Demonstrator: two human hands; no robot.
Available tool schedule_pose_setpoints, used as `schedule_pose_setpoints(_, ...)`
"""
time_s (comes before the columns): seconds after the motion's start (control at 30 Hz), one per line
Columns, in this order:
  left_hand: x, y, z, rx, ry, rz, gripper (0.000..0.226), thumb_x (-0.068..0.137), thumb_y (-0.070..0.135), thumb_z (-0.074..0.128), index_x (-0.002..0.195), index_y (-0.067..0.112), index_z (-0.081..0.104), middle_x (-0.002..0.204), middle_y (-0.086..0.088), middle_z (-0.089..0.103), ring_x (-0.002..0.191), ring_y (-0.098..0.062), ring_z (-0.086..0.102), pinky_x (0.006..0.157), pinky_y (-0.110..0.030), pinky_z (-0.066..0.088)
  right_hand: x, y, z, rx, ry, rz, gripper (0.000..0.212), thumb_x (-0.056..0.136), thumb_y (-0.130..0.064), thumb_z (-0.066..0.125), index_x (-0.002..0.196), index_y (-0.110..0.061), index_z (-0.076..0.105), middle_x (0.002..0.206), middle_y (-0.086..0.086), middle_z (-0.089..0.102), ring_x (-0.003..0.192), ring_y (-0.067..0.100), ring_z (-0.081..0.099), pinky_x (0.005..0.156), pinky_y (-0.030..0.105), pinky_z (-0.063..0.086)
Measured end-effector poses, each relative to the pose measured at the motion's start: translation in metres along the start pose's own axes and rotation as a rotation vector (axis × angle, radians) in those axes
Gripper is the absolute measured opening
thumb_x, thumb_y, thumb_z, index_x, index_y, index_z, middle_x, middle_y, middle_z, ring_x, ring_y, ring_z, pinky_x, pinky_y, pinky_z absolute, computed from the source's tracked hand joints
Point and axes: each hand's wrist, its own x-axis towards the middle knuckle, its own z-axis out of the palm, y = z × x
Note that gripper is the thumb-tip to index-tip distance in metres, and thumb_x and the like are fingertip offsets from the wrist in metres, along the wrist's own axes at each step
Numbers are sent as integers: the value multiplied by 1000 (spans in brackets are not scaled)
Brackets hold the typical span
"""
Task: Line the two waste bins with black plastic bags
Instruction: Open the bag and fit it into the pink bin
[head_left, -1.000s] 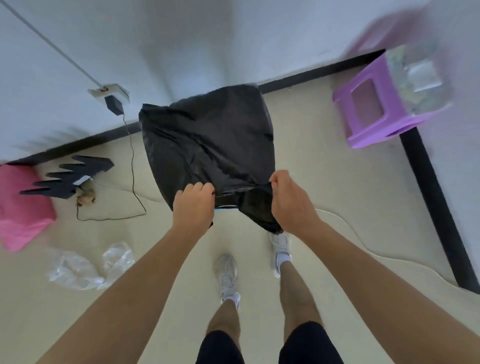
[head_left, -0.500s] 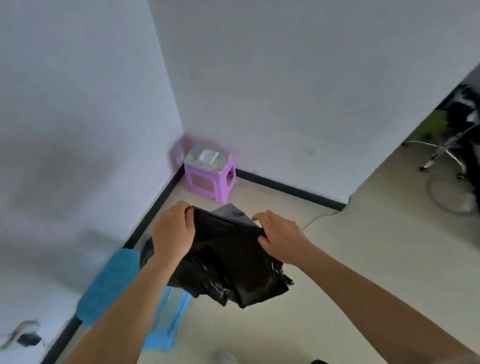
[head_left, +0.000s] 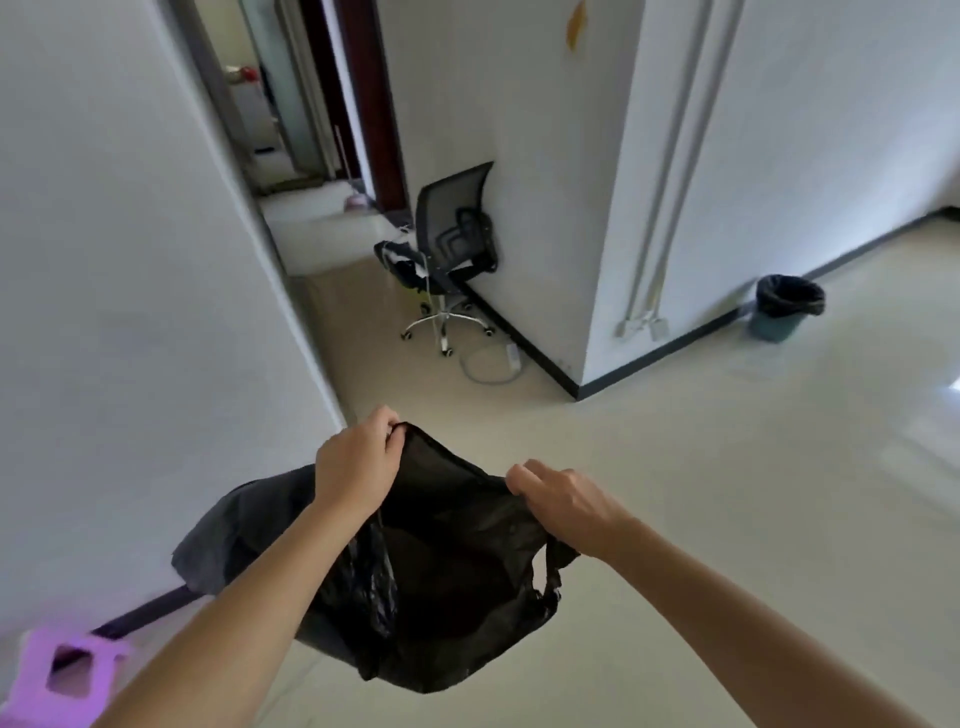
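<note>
Black plastic bag (head_left: 447, 561) held open mid-air, left hand (head_left: 356, 462) and right hand (head_left: 563, 499) each pinching rim; bag bottom partly hidden behind forearms. Far blue bin (head_left: 782, 309) already lined. No writing legible.

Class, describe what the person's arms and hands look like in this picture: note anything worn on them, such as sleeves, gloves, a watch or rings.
Both forearms are bare as far as the view shows: no sleeves reach into the picture. The left hand and right hand wear no gloves. No watch, bracelet or ring shows on either wrist or on the visible fingers. No markings can be made out.
</note>
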Motion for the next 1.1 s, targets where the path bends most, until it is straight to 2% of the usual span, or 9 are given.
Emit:
schedule_pose_setpoints(0.1,58,122,55,-76,-66,132,16,94,28,57,87,16,50,56,0,56,49,-21,48,49,-29,29,-51,108,-49,-57,-5,123,21,87,-6,57,100,-22,59,105,0,62,65,26,62,59,35,53)
schedule_pose_setpoints(0.2,103,227,98,-186,-90,300,23,92,23,61,80,15,44,49,1,47,42,-23,47,43,-29,33,-85,198,-90,-25,110,345,23,90,-11,53,99,-22,71,105,-2,66,77,27,67,68,36,55)
schedule_pose_setpoints(0.43,202,411,213,-156,-72,755,24,87,27,69,76,15,52,50,4,52,41,-18,51,39,-25,36,-98,397,-145,-90,253,756,35,92,-25,46,123,-18,61,121,6,59,94,37,65,75,42,55)
schedule_pose_setpoints(0.67,350,574,322,-183,-280,956,26,83,44,70,71,25,56,64,8,58,60,-12,55,50,-24,37,-89,583,-217,-158,264,994,43,91,-38,49,128,-14,49,126,9,49,92,41,65,73,44,53)
schedule_pose_setpoints(0.73,389,636,352,-183,-361,978,24,83,50,66,84,26,63,79,8,64,77,-15,61,60,-27,46,-103,632,-242,-143,322,1071,47,91,-42,50,131,-17,47,126,8,49,92,41,65,74,45,54)
schedule_pose_setpoints(0.8,415,698,381,-128,-435,990,41,82,59,61,102,22,63,95,3,64,93,-19,60,72,-33,50,-123,673,-262,-110,397,1130,54,89,-46,52,137,-24,41,125,8,49,92,40,66,76,45,54)
schedule_pose_setpoints(0.97,431,857,465,79,-448,990,82,75,84,35,121,19,54,122,-11,48,116,-28,46,86,-41,47,-179,802,-282,-103,453,1275,63,90,-37,52,146,-25,26,116,11,63,98,38,65,74,41,48)
schedule_pose_setpoints(1.03,436,921,503,203,-552,1005,89,70,87,40,133,23,44,123,-13,45,114,-30,47,84,-40,47,-198,864,-285,-117,459,1347,65,90,-32,51,148,-21,22,108,12,68,93,38,66,67,39,42)
schedule_pose_setpoints(1.1,449,985,542,262,-745,1001,90,73,67,61,146,29,25,121,-12,49,108,-29,54,83,-39,50,-215,931,-296,-110,453,1395,68,91,-27,49,150,-17,18,102,14,70,89,39,66,66,39,40)
